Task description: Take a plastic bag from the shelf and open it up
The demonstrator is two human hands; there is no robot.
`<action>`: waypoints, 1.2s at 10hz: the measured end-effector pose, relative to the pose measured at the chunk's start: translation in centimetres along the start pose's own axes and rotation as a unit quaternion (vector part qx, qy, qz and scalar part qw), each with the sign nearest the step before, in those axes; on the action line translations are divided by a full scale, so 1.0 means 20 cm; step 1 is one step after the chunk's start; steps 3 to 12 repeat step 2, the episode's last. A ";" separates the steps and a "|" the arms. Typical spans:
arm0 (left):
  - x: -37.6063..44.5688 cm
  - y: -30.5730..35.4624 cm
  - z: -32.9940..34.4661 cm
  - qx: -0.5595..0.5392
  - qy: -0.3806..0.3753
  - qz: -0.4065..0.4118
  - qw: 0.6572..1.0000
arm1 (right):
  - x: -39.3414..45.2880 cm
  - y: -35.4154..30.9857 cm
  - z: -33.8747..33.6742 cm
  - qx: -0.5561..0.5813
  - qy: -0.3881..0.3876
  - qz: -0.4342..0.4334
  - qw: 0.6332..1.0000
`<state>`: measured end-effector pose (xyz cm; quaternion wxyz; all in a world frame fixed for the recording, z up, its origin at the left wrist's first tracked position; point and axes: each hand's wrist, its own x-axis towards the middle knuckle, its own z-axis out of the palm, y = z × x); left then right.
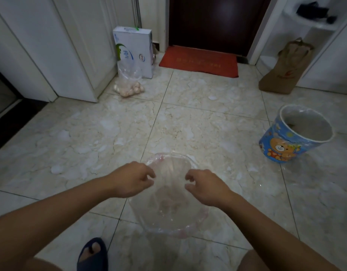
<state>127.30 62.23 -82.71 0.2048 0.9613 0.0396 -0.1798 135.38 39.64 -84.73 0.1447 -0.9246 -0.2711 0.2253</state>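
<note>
A clear plastic bag [169, 204] with a faint pink rim hangs in front of me over the tiled floor, its mouth spread into a wide loop. My left hand [132, 179] pinches the left side of the rim with curled fingers. On the right side of the rim my right hand [205, 185] grips it the same way. The two hands are held a short distance apart, and the floor shows through the bag between them.
A blue bear-print bin [292, 141] lined with clear plastic stands at the right. A brown paper bag [284, 69] leans by white shelves [313, 22]. A white carton [134, 49] and a bag of eggs [129, 85] sit by the left cupboard, a red mat [200, 60] by the door. My slippered foot [92, 255] is below.
</note>
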 end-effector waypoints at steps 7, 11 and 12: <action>0.07 0.16 -0.16 0.052 -0.040 0.035 0.997 | 0.05 -0.24 -0.22 -0.050 -0.078 -0.029 0.995; 0.07 0.16 -0.16 0.052 -0.040 0.035 0.997 | 0.05 -0.24 -0.22 -0.050 -0.078 -0.029 0.995; 0.07 0.16 -0.16 0.052 -0.040 0.035 0.997 | 0.05 -0.24 -0.22 -0.050 -0.078 -0.029 0.995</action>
